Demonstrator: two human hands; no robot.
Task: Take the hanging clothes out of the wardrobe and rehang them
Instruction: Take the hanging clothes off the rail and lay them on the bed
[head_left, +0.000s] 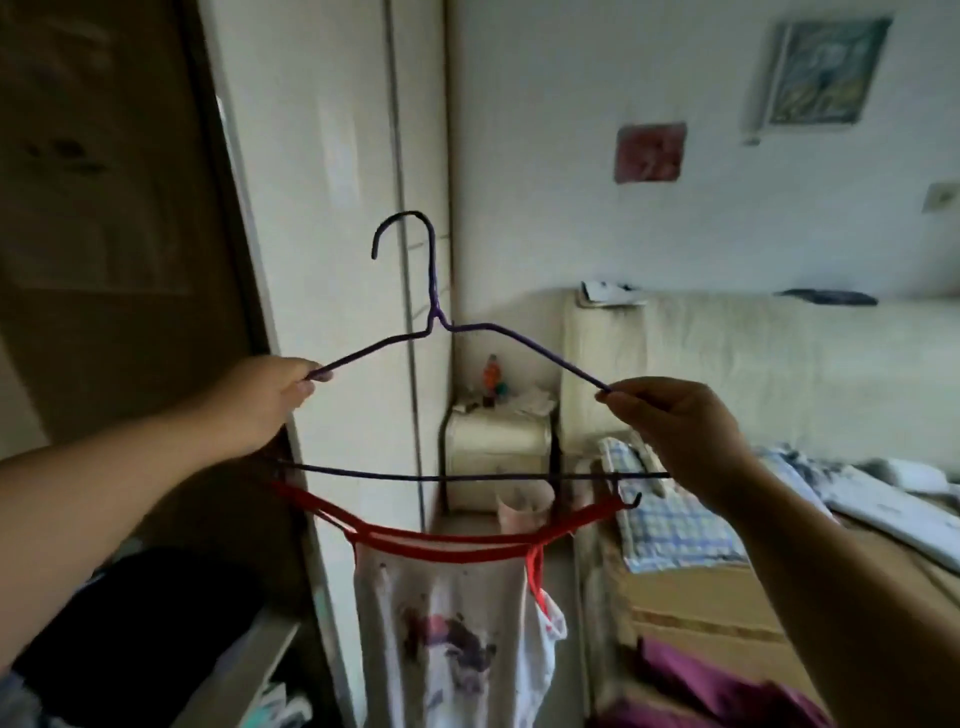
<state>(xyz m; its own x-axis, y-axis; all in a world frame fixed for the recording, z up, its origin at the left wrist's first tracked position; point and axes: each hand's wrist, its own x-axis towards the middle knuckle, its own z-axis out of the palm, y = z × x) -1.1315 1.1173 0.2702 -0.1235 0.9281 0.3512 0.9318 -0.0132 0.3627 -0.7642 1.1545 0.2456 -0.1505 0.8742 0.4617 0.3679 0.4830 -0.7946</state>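
Purple wire hanger (434, 312) is held up, the left hand (275, 400) pinching one shoulder and the right hand (675, 426) the other. A white top (441, 623) hangs from its lower ends by red straps. This seems the rehanging step; next, the hook needs a rail, not in view.

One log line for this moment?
purple hanger: upright, hook free | left hand: pinches left end | right hand: pinches right end | white top: hangs below by red straps

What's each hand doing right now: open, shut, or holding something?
Left hand: closed on the purple wire hanger, at its left shoulder end.
Right hand: closed on the same hanger, at its right shoulder end.
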